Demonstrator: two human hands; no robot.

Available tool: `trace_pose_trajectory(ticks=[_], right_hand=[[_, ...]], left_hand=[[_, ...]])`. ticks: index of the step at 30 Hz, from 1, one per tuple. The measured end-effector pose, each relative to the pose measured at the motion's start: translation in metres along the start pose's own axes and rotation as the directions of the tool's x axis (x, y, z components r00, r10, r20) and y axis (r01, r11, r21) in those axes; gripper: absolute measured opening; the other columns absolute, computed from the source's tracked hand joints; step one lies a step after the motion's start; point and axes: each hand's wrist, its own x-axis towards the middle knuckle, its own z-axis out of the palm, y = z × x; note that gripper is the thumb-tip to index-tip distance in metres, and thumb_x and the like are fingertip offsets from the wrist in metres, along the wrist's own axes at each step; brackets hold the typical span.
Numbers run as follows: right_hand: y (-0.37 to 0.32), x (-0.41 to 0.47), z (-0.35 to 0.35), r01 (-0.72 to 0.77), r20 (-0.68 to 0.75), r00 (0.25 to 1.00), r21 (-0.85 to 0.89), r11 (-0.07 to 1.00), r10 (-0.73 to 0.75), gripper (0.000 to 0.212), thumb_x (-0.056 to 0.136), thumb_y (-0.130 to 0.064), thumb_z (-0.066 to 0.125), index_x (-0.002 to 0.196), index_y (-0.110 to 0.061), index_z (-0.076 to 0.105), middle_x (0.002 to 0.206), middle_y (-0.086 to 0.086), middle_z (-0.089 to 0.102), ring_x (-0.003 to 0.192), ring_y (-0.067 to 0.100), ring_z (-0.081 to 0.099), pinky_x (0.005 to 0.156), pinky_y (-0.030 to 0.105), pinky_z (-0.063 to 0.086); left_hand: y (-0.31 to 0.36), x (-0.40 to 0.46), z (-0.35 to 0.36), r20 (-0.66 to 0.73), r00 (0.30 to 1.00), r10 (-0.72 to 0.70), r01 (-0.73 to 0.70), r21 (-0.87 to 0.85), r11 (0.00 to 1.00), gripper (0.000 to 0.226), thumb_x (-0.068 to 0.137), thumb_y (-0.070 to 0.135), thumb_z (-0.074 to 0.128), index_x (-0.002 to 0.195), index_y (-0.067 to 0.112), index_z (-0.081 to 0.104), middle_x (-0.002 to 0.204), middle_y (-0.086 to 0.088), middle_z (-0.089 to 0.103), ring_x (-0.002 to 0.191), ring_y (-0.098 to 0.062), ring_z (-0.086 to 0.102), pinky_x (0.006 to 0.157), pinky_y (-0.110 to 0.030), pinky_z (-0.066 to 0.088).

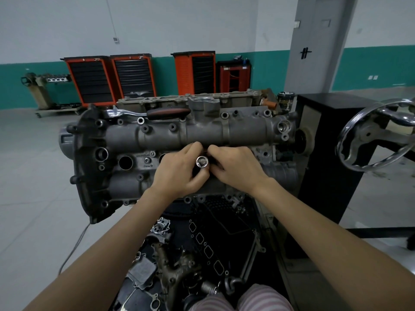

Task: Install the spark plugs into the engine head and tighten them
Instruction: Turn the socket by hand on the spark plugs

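The grey engine head (pixel 179 133) is mounted on a stand in front of me, its spark plug wells facing up. One open well (pixel 125 162) shows at the left. My left hand (pixel 179 169) and my right hand (pixel 235 167) meet over the middle of the head, fingers curled around a chrome spark plug socket (pixel 202 161) that stands upright with its open end toward me. No spark plug is visible; my hands hide the well under the socket. A ratchet with a dark red handle (pixel 167 113) lies along the far side of the head.
A chrome handwheel (pixel 377 135) and a black stand box (pixel 325 153) are at the right. Below the head a tray holds several loose engine parts (pixel 179 261). Orange tool cabinets (pixel 107 79) line the far wall.
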Motion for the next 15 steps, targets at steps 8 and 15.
trace_pose_trajectory(ticks=[8, 15], right_hand=[[0.0003, -0.0010, 0.0009, -0.040, -0.018, 0.999, 0.016, 0.999, 0.041, 0.016, 0.078, -0.017, 0.057, 0.087, -0.004, 0.058, 0.061, 0.002, 0.060, 0.055, 0.027, 0.060, 0.041, 0.031, 0.042], [0.0027, -0.0024, 0.0024, 0.009, 0.035, 0.999, 0.025, 1.000, -0.010, 0.022, 0.075, -0.015, 0.065, 0.094, -0.005, 0.063, 0.071, 0.005, 0.065, 0.061, 0.028, 0.062, 0.045, 0.038, 0.047]], left_hand=[[-0.0043, 0.0003, 0.0039, -0.057, 0.998, 0.037, -0.033, 0.072, 0.997, 0.037, 0.085, 0.033, 0.047, 0.057, 0.008, 0.046, 0.048, -0.005, 0.050, 0.039, -0.027, 0.050, 0.037, -0.026, 0.032], [-0.0001, -0.0004, 0.0020, -0.035, 0.999, -0.003, 0.004, 0.021, 1.000, 0.028, 0.080, 0.031, 0.043, 0.071, 0.005, 0.046, 0.061, -0.004, 0.052, 0.042, -0.028, 0.048, 0.039, -0.027, 0.030]])
